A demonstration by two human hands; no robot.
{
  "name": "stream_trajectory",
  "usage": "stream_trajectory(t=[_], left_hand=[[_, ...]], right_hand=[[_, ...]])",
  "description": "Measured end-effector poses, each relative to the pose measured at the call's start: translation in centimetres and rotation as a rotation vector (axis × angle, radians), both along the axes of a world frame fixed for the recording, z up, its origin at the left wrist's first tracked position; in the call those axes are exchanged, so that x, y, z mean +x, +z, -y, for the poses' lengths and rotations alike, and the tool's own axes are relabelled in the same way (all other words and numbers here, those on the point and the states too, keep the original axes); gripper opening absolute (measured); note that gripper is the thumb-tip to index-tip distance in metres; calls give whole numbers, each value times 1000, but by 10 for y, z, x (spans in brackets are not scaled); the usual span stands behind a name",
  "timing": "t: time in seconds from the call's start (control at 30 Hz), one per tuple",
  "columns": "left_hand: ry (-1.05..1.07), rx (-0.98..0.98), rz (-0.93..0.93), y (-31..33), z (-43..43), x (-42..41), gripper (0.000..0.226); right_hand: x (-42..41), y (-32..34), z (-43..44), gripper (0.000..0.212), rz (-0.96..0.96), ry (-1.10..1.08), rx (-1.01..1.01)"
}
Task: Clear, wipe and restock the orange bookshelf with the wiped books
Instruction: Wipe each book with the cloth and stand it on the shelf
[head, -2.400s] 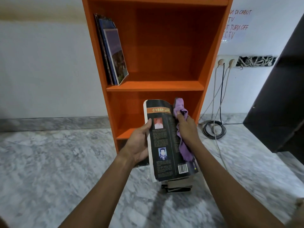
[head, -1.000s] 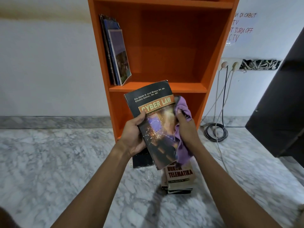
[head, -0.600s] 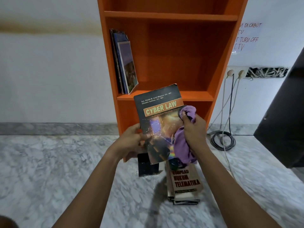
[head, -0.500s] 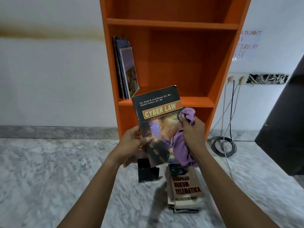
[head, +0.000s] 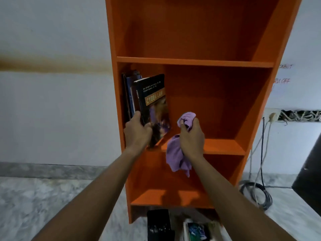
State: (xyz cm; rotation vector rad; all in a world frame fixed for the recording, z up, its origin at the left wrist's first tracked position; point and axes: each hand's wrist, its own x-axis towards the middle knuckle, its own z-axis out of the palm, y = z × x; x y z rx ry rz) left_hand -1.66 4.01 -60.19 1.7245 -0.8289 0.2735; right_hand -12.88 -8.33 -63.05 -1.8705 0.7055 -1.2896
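Both arms reach forward into the orange bookshelf (head: 194, 62). The left hand (head: 138, 132) grips the lower edge of the Cyber Law book (head: 154, 105), which stands tilted on the middle shelf (head: 222, 146) against the upright books (head: 129, 94) at the left wall. The right hand (head: 192, 136), just right of the book and clear of it, clutches the purple cloth (head: 177, 157). Half a second earlier, both hands held the book before the shelf, with the cloth against its cover.
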Motion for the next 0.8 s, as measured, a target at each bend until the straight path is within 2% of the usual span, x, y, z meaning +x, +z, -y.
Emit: stream_trajectory(t=[0.13, 0.3, 0.4, 0.6, 0.73, 0.8], left_hand=[[200, 29, 6, 2, 31, 38, 12], [306, 97, 64, -19, 39, 53, 13], [336, 105, 82, -24, 37, 57, 15], [341, 197, 24, -26, 24, 51, 35], [314, 264, -22, -34, 12, 32, 32], [294, 306, -5, -42, 5, 17, 26]], right_hand=[[27, -11, 9, 9, 13, 47, 18], [37, -37, 11, 4, -21, 104, 72], [36, -46, 9, 6, -29, 108, 102], [22, -42, -6, 10, -19, 114, 134], [4, -40, -17, 9, -28, 133, 128], [-9, -40, -22, 18, -39, 130, 128]])
